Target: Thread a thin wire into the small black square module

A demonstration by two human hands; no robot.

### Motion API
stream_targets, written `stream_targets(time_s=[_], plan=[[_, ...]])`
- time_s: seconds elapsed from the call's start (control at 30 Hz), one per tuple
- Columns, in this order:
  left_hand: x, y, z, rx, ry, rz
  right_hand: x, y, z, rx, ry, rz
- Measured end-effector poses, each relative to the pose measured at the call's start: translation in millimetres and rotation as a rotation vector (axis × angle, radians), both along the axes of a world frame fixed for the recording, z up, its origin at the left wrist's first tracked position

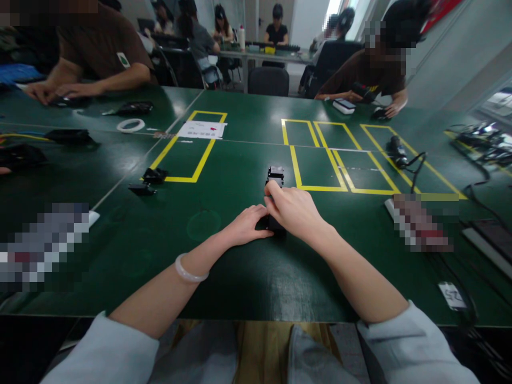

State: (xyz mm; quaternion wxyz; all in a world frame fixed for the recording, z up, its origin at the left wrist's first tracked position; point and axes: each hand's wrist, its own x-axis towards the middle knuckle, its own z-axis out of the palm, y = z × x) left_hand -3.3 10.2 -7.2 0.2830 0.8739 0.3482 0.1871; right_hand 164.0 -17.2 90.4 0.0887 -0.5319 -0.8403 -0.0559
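A small black boxy device (pixel 276 173) with a pale top plate stands on the green table in front of me. My left hand (pixel 252 221) wraps its thumb and fingers about the device's lower part from the left, a pale bangle on that wrist. From the right, my right hand (pixel 294 208) closes over the device's middle, its curled fingers hiding much of it. Whether the right fingers also pinch a smaller piece cannot be made out. To the left lie two small black parts, a bracket-like one (pixel 155 175) and a flat one (pixel 142 189).
Yellow tape outlines (pixel 320 188) mark the green table (pixel 240 282). A white sheet (pixel 202 130), a tape roll (pixel 130 125) and a black cylindrical device (pixel 397 151) with a cable lie farther off. Blurred-out items flank me. Co-workers sit across the table.
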Motion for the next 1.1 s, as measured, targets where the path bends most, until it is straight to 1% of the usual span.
stream_targets(time_s=[0.1,0.23,0.47,0.7,0.97,1.1], plan=[[-0.1,0.4,0.1,-0.005,0.001,-0.007,0.6,2.1,-1.5,-0.009,-0.029,-0.013],[-0.5,0.3,0.0,-0.012,0.018,-0.003,0.2,3.1,-3.8,0.021,-0.02,-0.008],[0.1,-0.1,-1.0,0.015,0.016,-0.003,-0.5,-1.0,-0.8,0.025,0.05,0.024],[-0.3,-0.1,1.3,-0.012,0.031,-0.002,0.2,2.7,-3.3,0.018,-0.014,-0.007],[-0.1,-0.2,0.0,0.005,0.008,0.004,-0.2,-1.7,0.6,0.018,0.044,0.036],[-0.4,0.1,-0.5,0.006,0.017,0.001,0.4,0.4,-0.3,0.016,0.012,0.014]])
